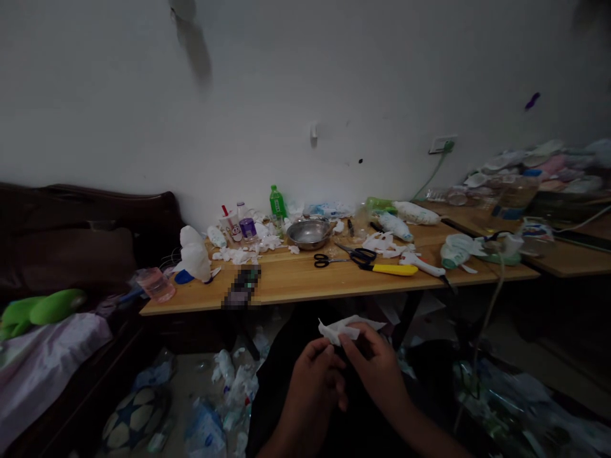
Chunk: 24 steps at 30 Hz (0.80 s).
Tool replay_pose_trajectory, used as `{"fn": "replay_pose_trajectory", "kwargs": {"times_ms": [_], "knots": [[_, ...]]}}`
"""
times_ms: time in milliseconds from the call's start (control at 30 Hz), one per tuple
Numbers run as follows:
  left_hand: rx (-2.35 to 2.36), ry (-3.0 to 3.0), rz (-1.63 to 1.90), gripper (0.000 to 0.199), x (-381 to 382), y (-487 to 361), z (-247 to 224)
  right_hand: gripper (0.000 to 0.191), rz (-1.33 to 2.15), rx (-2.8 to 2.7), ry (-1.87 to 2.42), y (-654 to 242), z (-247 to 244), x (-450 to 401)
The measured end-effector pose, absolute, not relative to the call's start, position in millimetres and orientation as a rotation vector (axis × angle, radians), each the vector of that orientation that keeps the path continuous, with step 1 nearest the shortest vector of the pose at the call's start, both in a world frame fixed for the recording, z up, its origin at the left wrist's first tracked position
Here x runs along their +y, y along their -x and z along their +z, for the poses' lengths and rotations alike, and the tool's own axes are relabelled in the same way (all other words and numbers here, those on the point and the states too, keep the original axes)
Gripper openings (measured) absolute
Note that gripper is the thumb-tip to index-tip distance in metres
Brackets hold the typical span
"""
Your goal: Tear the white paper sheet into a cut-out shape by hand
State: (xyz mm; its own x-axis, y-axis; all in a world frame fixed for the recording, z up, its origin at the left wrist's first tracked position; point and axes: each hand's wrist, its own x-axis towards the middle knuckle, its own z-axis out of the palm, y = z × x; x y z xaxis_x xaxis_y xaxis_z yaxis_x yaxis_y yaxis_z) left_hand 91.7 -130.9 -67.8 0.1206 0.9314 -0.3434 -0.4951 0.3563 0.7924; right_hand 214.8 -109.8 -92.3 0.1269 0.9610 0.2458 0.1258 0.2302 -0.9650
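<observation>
A crumpled white tissue is held up over my lap, below the table's front edge. My right hand pinches it between thumb and fingers, with a corner sticking out beyond the knuckles. My left hand is closed, its thumb and forefinger pressed together at the tissue's lower left edge. The other left fingers curl loosely inward. Across from the hands, scissors with black handles, a smaller pair of scissors and a yellow-handled tool lie on the wooden table.
A metal bowl, a green bottle, a purple-labelled bottle and scattered tissues stand or lie toward the wall. A pink cup is at the left corner. Bottles, bags and a ball litter the floor. A cable hangs at right.
</observation>
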Motion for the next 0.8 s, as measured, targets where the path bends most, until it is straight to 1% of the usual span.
{"fn": "replay_pose_trajectory", "kwargs": {"times_ms": [133, 400, 500, 567, 633, 700, 733, 800], "knots": [[0.947, -0.5, 1.153, 0.054, -127.7, -91.7, -67.5, 0.025, 0.896, -1.332, 1.152, -215.9, -95.6, -107.1], [0.934, -0.481, 1.196, 0.052, -125.4, -86.8, -70.2, 0.02, 0.945, -1.477, 1.132, -216.9, -98.1, -109.5], [0.959, -0.511, 1.202, 0.05, -124.8, -85.0, -70.5, 0.022, 0.932, -1.464, 1.137, -216.7, -104.5, -109.7], [0.977, -0.532, 1.233, 0.049, -124.2, -84.4, -69.8, 0.027, 0.739, -1.395, 1.152, -218.6, -107.7, -110.6], [0.99, -0.549, 1.263, 0.048, -123.8, -84.0, -69.0, 0.035, 0.369, -1.377, 1.129, -222.4, -106.5, -112.8], [1.002, -0.56, 1.279, 0.048, -123.8, -83.9, -68.5, 0.042, 0.039, -1.496, 1.074, -226.5, -100.1, -115.5], [1.009, -0.566, 1.284, 0.049, -123.9, -83.9, -68.4, 0.043, -0.035, -1.6, 1.052, -228.1, -95.7, -116.5], [1.034, -0.578, 1.29, 0.05, -124.6, -84.0, -68.5, 0.045, -0.036, -1.803, 1.044, -229.4, -87.1, -117.1]]}}
